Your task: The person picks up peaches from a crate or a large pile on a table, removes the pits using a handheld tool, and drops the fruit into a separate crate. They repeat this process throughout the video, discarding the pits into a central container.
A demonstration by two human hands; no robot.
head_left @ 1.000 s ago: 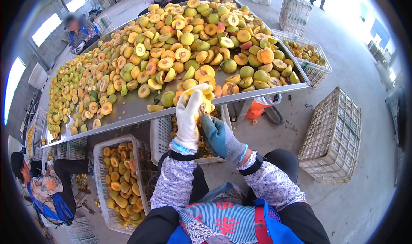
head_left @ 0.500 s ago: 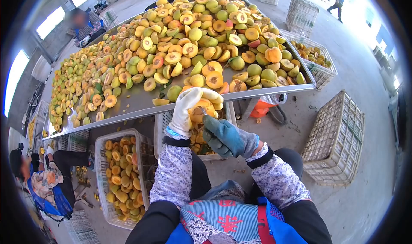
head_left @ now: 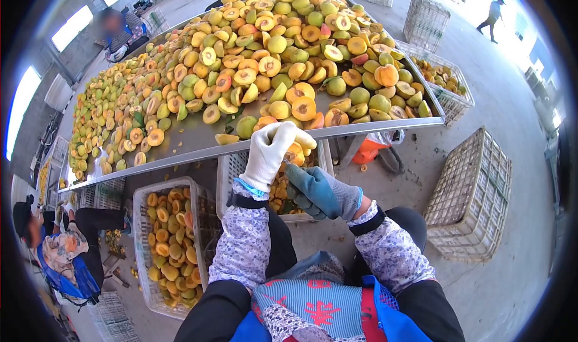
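Observation:
My left hand, in a white glove, is closed around a yellow-orange peach half at the near edge of the metal table. Just to its right, my right hand, in a blue-grey glove, has its fingers curled closed close to the fruit; what they hold is too small to make out. Many cut peaches are heaped on the table. Below both hands, a white crate contains yellow fruit pieces.
A crate of peach halves stands at my left. Stacked crates stand on the right, and a filled crate is beyond the table's right end. Co-workers sit at the left and far left; a person walks far right.
My left hand has turned, with its back now more toward me, and covers more of the fruit. My right hand stays near it. The distant walking person has moved right.

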